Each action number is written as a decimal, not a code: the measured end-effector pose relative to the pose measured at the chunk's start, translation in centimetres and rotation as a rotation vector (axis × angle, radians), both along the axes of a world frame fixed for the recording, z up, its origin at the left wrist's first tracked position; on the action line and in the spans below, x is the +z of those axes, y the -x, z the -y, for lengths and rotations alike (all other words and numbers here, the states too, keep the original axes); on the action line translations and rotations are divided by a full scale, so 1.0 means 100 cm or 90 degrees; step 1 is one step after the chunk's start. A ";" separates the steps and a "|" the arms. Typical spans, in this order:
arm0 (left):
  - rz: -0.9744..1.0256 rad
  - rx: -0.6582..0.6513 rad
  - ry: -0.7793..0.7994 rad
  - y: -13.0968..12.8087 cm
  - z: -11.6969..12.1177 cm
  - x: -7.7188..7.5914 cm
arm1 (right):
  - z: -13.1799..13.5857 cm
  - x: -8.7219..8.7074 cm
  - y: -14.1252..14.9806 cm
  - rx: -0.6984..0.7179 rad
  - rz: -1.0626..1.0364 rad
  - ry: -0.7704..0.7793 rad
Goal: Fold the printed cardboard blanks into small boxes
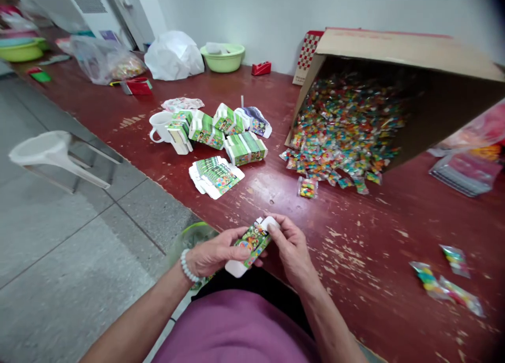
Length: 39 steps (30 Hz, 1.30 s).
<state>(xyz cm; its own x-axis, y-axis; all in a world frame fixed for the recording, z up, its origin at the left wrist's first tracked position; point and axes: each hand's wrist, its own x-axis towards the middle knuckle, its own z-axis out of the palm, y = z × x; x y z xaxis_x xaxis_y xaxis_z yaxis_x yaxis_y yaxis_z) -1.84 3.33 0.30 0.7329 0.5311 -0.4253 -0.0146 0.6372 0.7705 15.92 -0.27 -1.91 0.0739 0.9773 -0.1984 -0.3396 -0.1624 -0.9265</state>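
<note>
My left hand (218, 251), with a beaded bracelet on its wrist, is closed around a small green printed candy box (255, 240). At the box's upper end, my right hand (290, 243) pinches a white flap between thumb and fingers. The box's lower white flap sticks out below my left thumb. Just beyond my hands lies a fanned stack of flat green cartons (216, 177). One clear packet of coloured candies (307, 187) rests alone on the table past my right hand.
A tipped cardboard box (445, 58) spills candy packets (347, 121) onto the red table (276, 205). Bundled green cartons (246, 148) sit by a white mug (160, 126). Several packets (430, 281) lie at right. A green bin (185, 242) stands below the edge; a white stool (51, 150) stands left.
</note>
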 end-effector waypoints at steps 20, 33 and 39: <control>0.026 -0.047 0.039 -0.019 0.014 0.004 | 0.024 0.023 -0.008 0.094 0.025 -0.085; -0.098 0.194 -0.175 -0.035 0.017 0.002 | 0.013 0.003 -0.010 -0.091 0.084 -0.029; -0.110 0.243 -0.237 -0.038 0.026 0.004 | 0.016 -0.003 -0.004 -0.147 0.039 -0.050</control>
<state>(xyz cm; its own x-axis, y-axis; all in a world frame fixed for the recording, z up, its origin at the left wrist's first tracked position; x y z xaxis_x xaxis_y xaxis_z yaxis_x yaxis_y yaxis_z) 1.96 0.75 0.75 0.3957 0.8821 -0.2555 -0.0443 0.2962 0.9541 16.32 -1.90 -2.22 0.3062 0.9454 -0.1115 -0.3026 -0.0144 -0.9530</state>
